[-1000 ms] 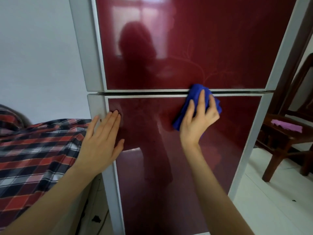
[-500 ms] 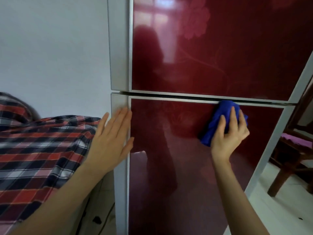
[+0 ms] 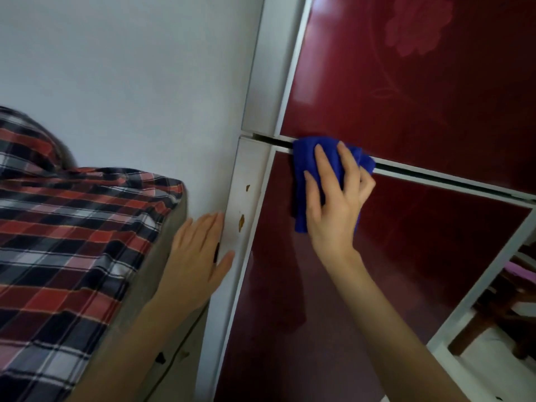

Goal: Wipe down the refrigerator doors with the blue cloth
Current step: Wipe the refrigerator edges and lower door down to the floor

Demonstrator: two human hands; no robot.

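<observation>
- Where the maroon refrigerator doors point(image 3: 391, 91) meet, the bunched blue cloth point(image 3: 304, 159) spans the gap.
- Right hand point(image 3: 336, 210) presses it, fingers straight, hiding its middle.
- Left hand point(image 3: 194, 256) rests flat, fingers relaxed, on the grey edge point(image 3: 246, 198).

Bare forearms point(image 3: 391, 329), left hand point(image 3: 197, 256), right hand point(image 3: 333, 207), long slim fingers point(image 3: 324, 161)

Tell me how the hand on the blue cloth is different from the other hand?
The right hand presses the blue cloth against the red lower door; the left hand holds nothing and rests flat on the fridge's grey side edge. The right hand sits higher, by the gap between the doors; the left hand is lower. The right hand's fingers are spread; the left hand's lie together. Both are bare, palms toward the fridge.
</observation>
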